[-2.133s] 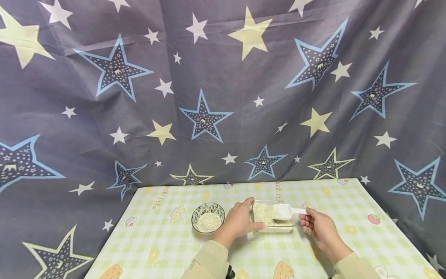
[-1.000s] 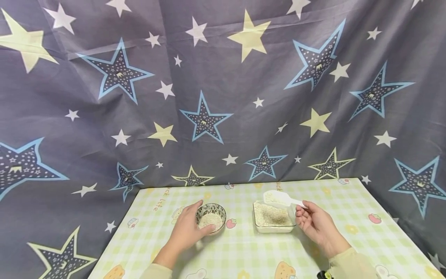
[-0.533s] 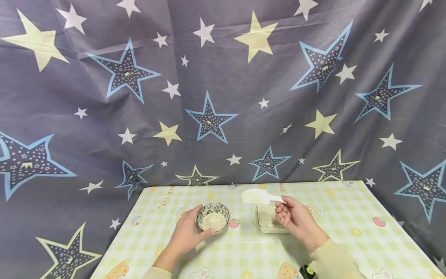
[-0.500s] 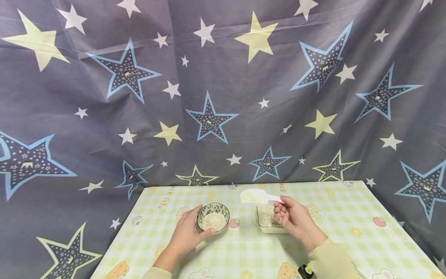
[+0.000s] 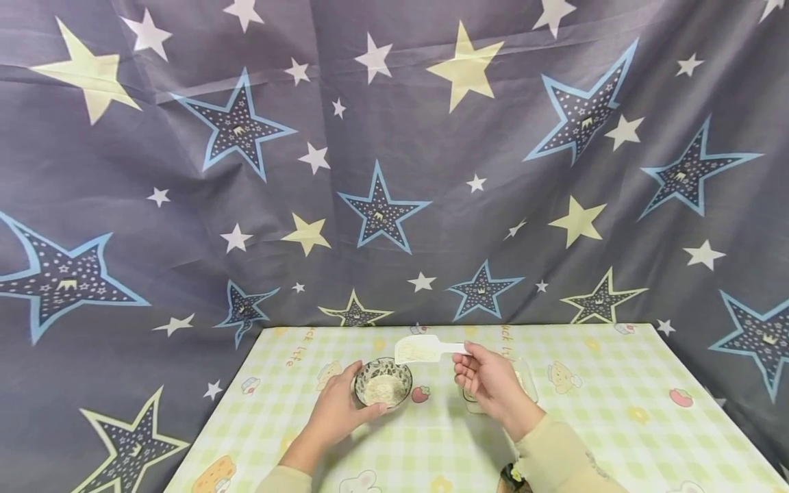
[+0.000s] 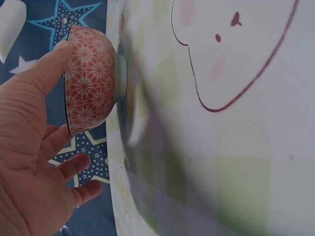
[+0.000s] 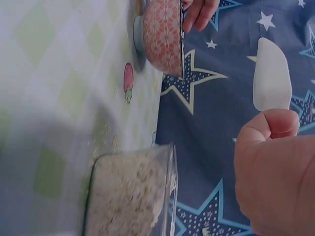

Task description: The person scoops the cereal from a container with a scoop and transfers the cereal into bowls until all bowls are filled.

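Observation:
My left hand [image 5: 335,411] grips the rim of a small bowl [image 5: 368,373], thumb on the near side and fingers on the far side. The bowl is red-patterned outside [image 6: 91,81] and holds pale flakes, which look like oats [image 5: 385,390]. In my right hand [image 5: 493,387] is the handle of a white scoop [image 5: 418,349] carrying some flakes. Its head is raised over the bowl's right rim. Below my right hand, mostly hidden by it in the head view, stands a clear rectangular container [image 5: 529,383]; the right wrist view shows oat flakes [image 7: 130,191] inside.
The table is covered with a green-and-white checked cloth [image 5: 419,445] with cartoon prints. Behind its far edge hangs a dark star-patterned curtain [image 5: 394,274]. A few crumbs [image 7: 106,140] lie beside the container.
The left hand has left the container and taken hold of the bowl. The right hand has lifted the scoop out of the container with flakes in it and carried it left to the bowl.

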